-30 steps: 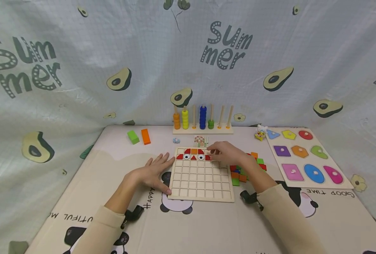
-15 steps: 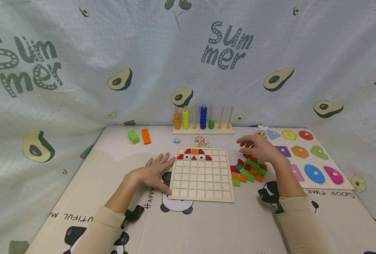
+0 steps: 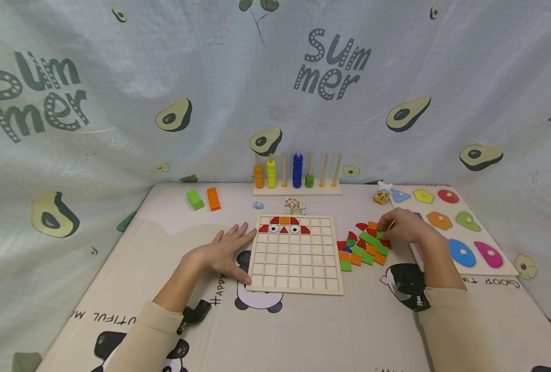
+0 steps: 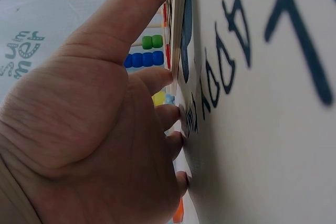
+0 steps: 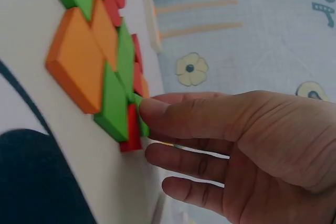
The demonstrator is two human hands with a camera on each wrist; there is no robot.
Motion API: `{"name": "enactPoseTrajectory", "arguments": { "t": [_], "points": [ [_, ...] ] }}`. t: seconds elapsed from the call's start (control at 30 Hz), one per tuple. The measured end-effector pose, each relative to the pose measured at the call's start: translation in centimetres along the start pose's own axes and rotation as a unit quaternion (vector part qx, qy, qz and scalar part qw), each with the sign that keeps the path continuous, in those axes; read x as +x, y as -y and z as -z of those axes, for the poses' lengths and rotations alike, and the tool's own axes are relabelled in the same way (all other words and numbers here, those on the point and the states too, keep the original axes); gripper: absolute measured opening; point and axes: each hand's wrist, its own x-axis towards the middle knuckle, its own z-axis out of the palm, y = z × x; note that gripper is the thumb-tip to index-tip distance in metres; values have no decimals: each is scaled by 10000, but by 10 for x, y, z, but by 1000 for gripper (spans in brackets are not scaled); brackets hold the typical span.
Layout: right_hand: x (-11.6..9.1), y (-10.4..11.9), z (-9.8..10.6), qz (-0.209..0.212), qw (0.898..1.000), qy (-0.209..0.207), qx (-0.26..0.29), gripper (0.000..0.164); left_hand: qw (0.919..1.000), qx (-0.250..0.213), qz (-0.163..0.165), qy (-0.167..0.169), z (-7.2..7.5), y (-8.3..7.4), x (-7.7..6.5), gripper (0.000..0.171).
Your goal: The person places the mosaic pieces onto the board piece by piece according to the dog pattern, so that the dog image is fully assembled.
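Observation:
A pale wooden grid board (image 3: 294,263) lies mid-table, its top rows holding red pieces, an orange square (image 3: 285,221) and two eye tiles (image 3: 274,229). My left hand (image 3: 224,253) rests flat at the board's left edge, fingers spread, with the thumb against the lower left corner. To the right of the board is a loose pile of green, orange and red tiles (image 3: 367,250). At the pile's far right my right hand (image 3: 403,226) pinches a small green tile (image 5: 140,116) between thumb and forefinger. The other fingers are loosely bent, and the thumb partly hides the tile.
Behind the board stand a picture card (image 3: 295,206) and a peg counter with coloured beads (image 3: 297,173). A shape puzzle (image 3: 477,253) and a small figurine (image 3: 382,194) are at right. Green (image 3: 195,200) and orange blocks (image 3: 213,199) lie at back left.
My right hand has left the board's top right, moved right and come down on the tile pile, where it now pinches a green tile. The left hand has stayed in place.

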Motion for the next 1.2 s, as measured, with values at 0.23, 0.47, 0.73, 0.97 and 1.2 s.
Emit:
{"name": "enactPoseTrajectory", "arguments": {
  "t": [0.23,0.47,0.73,0.97,1.2],
  "points": [
    [5,-5,-4,-31,9999,-96,86,18,10000,15,-25,-29,1,0,0,128],
    [5,-4,-3,117,9996,-31,246,16,10000,-29,-6,24,1,0,-1,128],
    [16,58,-4,936,9907,-834,534,8,10000,-43,-10,21,1,1,-3,127],
    [67,146,-47,2282,9671,-328,1080,8,9998,-172,-32,13,0,3,-3,126],
    [108,195,-98,2395,9660,41,976,5,9997,-202,-98,29,2,3,-2,125]
  ]
}}
